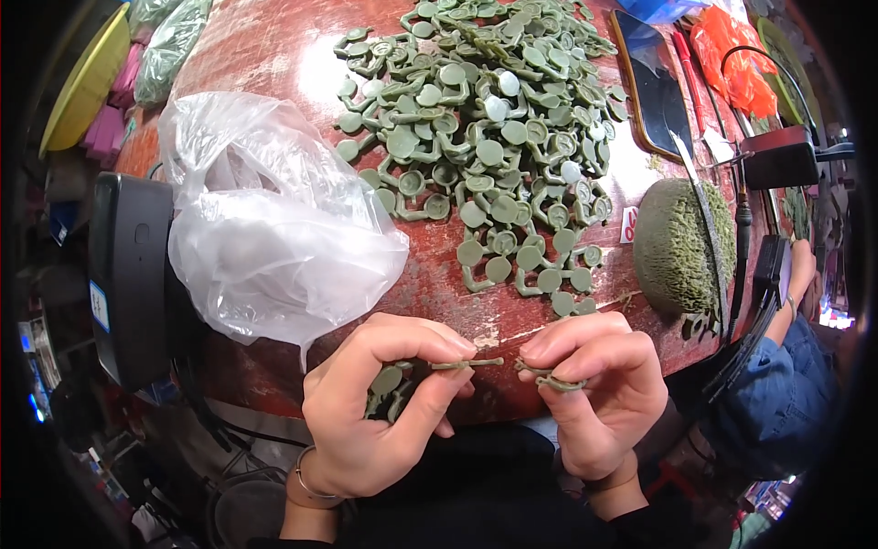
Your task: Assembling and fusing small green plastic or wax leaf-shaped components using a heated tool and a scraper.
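Observation:
Near the table's front edge, my left hand (375, 393) pinches a thin olive-green moulded piece (485, 362) between thumb and forefinger, its end pointing right. More green disc-ended pieces (389, 377) show in or behind the curl of that hand; how they are held is hidden. A short gap away, my right hand (608, 389) grips another small green moulded piece (560, 382) with thumb and fingers. Beyond both hands spreads a large heap of similar green pieces (494, 151), with round flat discs on bent stems.
A crumpled clear plastic bag (283, 229) lies left on the red table (256, 380), beside a black box-like device (133, 274). To the right are a rough green rounded block (681, 242), a metal blade (702, 215), a phone (651, 87) and an orange bag (732, 59). Another person's arm (791, 293) shows far right.

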Motion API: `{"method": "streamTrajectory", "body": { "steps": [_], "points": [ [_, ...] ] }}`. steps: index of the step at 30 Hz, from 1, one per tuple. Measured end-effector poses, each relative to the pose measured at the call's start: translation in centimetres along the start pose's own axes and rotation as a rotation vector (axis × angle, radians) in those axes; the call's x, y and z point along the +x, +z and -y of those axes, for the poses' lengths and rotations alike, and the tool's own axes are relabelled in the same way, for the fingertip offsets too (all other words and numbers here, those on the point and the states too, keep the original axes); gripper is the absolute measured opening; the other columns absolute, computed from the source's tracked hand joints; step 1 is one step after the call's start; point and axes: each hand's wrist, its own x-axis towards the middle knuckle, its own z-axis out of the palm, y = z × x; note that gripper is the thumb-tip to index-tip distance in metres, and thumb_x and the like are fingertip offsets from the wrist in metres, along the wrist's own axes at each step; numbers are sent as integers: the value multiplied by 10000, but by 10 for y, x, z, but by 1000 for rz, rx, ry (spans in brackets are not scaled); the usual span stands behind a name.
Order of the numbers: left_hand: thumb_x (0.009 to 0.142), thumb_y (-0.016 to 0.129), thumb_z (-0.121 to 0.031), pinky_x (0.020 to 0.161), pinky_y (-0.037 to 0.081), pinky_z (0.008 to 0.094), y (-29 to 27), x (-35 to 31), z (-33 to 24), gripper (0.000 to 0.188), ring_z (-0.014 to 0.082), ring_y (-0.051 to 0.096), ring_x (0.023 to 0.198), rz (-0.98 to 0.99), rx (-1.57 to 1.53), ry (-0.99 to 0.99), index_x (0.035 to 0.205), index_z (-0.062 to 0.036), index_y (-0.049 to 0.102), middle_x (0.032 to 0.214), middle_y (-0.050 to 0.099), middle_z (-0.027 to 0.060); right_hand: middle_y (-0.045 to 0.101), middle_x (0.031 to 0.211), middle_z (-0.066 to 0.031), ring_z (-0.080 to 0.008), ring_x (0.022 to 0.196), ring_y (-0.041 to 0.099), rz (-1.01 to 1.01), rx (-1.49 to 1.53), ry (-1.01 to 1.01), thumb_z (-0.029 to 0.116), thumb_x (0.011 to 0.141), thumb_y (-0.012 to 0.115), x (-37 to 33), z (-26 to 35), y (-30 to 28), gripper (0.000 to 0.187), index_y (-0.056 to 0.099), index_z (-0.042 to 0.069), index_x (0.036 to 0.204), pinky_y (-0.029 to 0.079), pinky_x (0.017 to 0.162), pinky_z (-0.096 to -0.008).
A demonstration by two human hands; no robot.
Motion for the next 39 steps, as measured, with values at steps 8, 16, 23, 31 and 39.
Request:
{"method": "streamTrajectory", "body": {
  "steps": [8, 16, 23, 31, 39],
  "points": [
    [807, 553, 73, 422, 512, 199, 0, -1, 0, 116, 161, 616, 628, -1, -98, -41, 884, 31, 477, 880, 568, 179, 563, 976, -196, -184, 856, 570, 20, -49, -40, -127, 779, 577, -1, -1, 0, 220, 504, -43, 968, 480, 739, -258],
    [801, 578, 61, 422, 517, 199, -1, -4, -1, 130, 166, 623, 640, 14, -32, 38, 891, 35, 488, 892, 567, 187, 558, 970, -200, -216, 881, 593, 19, 27, -43, -133, 788, 564, -1, -4, 3, 221, 482, -41, 972, 500, 764, -286],
    [800, 580, 60, 410, 509, 201, -1, -4, 3, 126, 166, 620, 621, -4, -71, 1, 892, 36, 498, 885, 566, 183, 551, 972, -197, -248, 901, 608, 25, 13, -52, -135, 788, 555, -1, -2, 2, 218, 472, -32, 961, 514, 790, -320],
    [811, 578, 45, 417, 513, 213, -1, -5, 4, 116, 170, 620, 620, 21, -86, -10, 894, 34, 498, 888, 564, 177, 557, 973, -183, -262, 906, 610, 51, -82, -68, -120, 764, 596, 0, 3, 1, 237, 490, -12, 946, 519, 793, -337],
    [842, 545, 18, 410, 513, 221, 1, -4, -4, 111, 188, 614, 601, 19, -359, -269, 921, 42, 472, 835, 579, 203, 562, 964, -177, -263, 902, 611, 43, -79, -85, -114, 748, 619, -1, 0, 1, 256, 497, -6, 945, 521, 790, -340]
  ]
}}
